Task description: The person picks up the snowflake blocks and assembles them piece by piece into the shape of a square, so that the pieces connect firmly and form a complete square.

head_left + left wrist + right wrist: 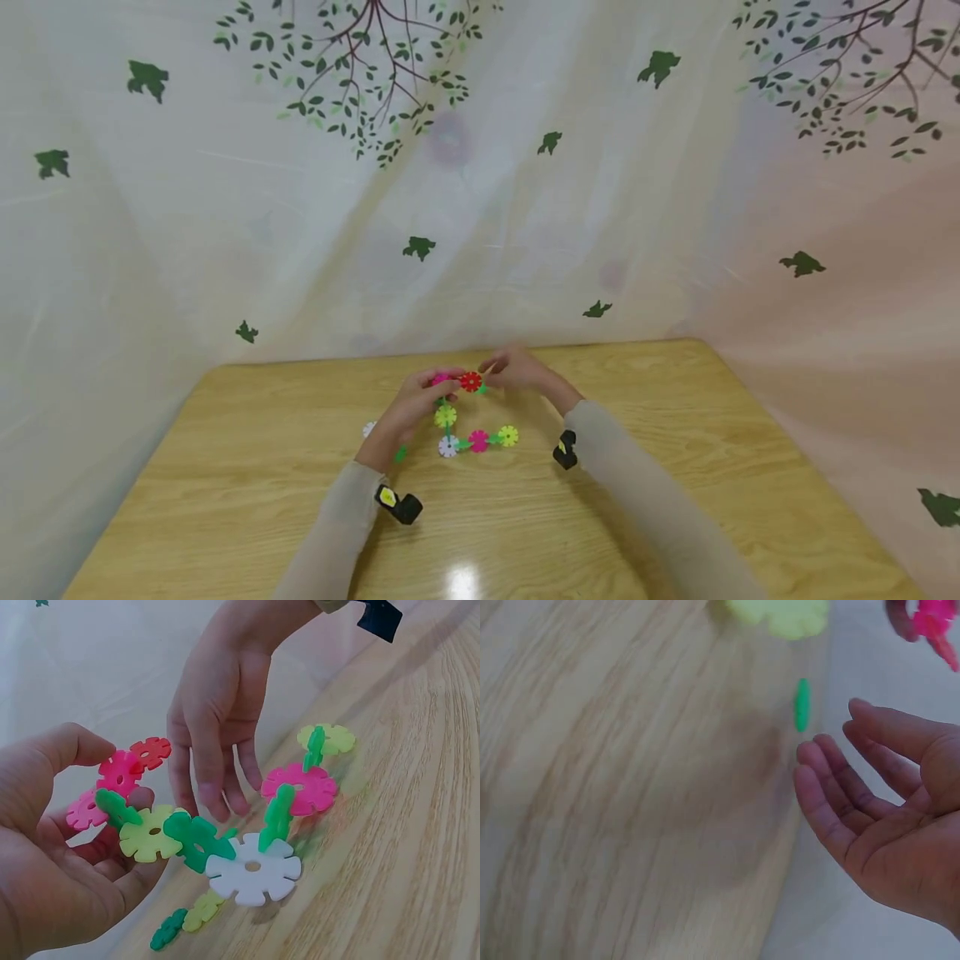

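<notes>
My left hand pinches a chain of flower-shaped interlocking discs near its pink piece. A red disc sticks out at that end, toward the right hand. From the fingers the chain runs through a yellow disc and a green one to a white disc. There it bends toward a pink disc and a yellow end disc, with green discs between. My right hand hovers beside the red end, fingers loosely bent and holding nothing. A green disc shows edge-on near its fingertips.
A green disc and a yellow disc lie on the wooden table behind the chain. Another white disc is partly hidden by the left wrist. A printed curtain hangs along the table's far edge.
</notes>
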The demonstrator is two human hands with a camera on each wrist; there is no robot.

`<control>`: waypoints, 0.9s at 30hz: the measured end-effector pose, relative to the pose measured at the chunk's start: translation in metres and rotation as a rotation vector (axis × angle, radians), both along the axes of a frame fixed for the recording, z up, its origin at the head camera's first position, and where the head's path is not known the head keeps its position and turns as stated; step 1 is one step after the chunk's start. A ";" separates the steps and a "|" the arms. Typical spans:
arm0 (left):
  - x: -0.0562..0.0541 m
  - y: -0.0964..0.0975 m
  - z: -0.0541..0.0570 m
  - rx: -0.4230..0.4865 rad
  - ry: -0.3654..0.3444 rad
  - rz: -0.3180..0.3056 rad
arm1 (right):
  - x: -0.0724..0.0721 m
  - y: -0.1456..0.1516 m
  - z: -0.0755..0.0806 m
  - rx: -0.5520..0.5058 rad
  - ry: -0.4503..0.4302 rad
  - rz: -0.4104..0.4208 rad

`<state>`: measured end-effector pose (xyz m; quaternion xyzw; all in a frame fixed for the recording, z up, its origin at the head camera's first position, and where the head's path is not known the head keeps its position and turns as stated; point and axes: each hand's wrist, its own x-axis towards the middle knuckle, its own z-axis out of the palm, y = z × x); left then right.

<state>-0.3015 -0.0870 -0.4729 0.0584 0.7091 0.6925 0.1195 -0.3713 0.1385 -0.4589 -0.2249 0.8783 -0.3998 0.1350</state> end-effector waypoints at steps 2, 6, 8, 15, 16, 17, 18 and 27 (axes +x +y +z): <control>0.000 0.002 0.000 0.003 -0.002 -0.006 | -0.003 -0.002 -0.005 0.052 -0.006 0.013; 0.000 0.004 -0.001 0.004 0.002 -0.025 | -0.007 -0.004 -0.013 0.098 -0.032 0.017; 0.000 0.005 -0.003 0.014 0.005 -0.035 | -0.006 -0.006 -0.014 0.121 -0.030 0.022; 0.000 0.006 -0.011 0.035 0.028 -0.057 | -0.001 -0.008 -0.016 0.158 0.050 0.060; 0.001 0.006 -0.011 0.033 0.030 -0.057 | 0.000 -0.008 -0.016 0.159 0.056 0.067; 0.001 0.006 -0.012 0.031 0.032 -0.058 | 0.001 -0.008 -0.017 0.163 0.063 0.075; 0.001 0.006 -0.013 0.031 0.033 -0.060 | 0.002 -0.007 -0.017 0.162 0.068 0.086; 0.001 0.006 -0.009 0.022 0.059 -0.036 | 0.006 -0.001 -0.017 0.155 0.046 0.000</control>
